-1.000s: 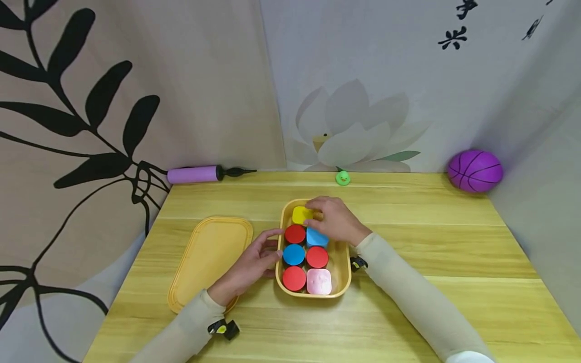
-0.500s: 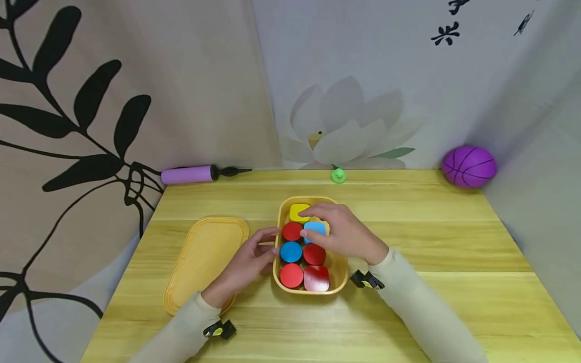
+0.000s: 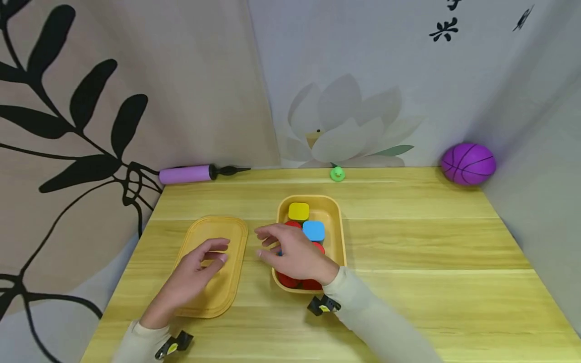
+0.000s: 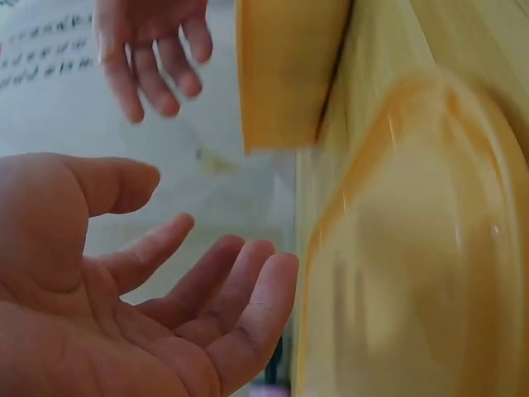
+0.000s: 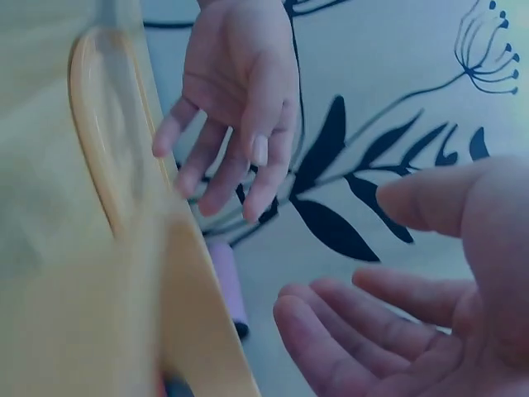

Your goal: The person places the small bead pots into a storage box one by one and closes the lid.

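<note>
A yellow-orange tray-like box [image 3: 337, 222] stands mid-table, holding several small round and square pieces. A yellow square piece [image 3: 298, 210] and a light-blue square piece [image 3: 314, 230] show plainly; red ones [image 3: 288, 280] are partly covered. My right hand [image 3: 297, 252] hovers over the box's left side, fingers loosely bent, nothing in them. Left of the box lies a flat lid of the same colour [image 3: 222, 290]. Above it is my left hand [image 3: 192, 277], relaxed and holding nothing. In the left wrist view, that palm [image 4: 149, 306] faces the lid's side, fingers spread.
At the table's back edge are a purple hand pump [image 3: 188, 174], a small green duck-like figure [image 3: 337, 174] and a purple ball [image 3: 469, 164]. Patterned cloth hangs behind. Wood table surface [image 3: 431, 242] extends to the right.
My left hand has left the box's side and moved left over the lid. My right hand has come away from the blue and yellow pieces, moving left and toward me.
</note>
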Demonstrator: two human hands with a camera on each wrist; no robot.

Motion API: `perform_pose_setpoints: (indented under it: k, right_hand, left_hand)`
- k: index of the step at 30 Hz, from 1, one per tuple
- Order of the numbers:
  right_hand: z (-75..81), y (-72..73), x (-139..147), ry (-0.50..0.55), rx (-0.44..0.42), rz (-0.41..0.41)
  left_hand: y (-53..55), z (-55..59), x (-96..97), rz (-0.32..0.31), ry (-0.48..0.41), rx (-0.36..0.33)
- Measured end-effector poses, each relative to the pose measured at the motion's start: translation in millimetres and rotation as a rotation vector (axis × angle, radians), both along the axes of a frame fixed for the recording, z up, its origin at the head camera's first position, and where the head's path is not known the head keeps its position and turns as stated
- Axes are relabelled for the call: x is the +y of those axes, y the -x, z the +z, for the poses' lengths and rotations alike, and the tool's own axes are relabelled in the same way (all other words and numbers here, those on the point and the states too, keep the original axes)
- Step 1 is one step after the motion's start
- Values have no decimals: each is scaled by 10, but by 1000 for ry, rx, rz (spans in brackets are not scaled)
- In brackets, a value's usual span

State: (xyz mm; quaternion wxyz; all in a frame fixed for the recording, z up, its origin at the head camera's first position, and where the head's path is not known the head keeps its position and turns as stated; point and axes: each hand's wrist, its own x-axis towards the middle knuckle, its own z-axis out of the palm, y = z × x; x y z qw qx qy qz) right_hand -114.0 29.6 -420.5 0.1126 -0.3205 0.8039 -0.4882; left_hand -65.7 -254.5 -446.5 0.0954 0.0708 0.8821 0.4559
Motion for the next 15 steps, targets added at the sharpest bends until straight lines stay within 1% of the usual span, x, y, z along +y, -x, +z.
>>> perform_pose_setpoints:
  k: [2,4,9,11,15]
  right_hand:
    - [-10,-30,-116,11,-43,2]
    - [-29,-66,-225,7,-67,-3]
    - [-108,-176,-486,4,-141,-21]
    - [-160,-226,-570,-1,-168,-29]
    - [-258,-315,-695,15,-241,-46]
  left_hand:
    - [-33,4,-135,29,-3,-4]
    - [-59,-7,-276,57,-21,-14]
    - [-87,-68,-634,138,-48,-38]
    - [-85,-104,-761,179,-27,-57]
    - [-66,-186,-978,257,50,-97]
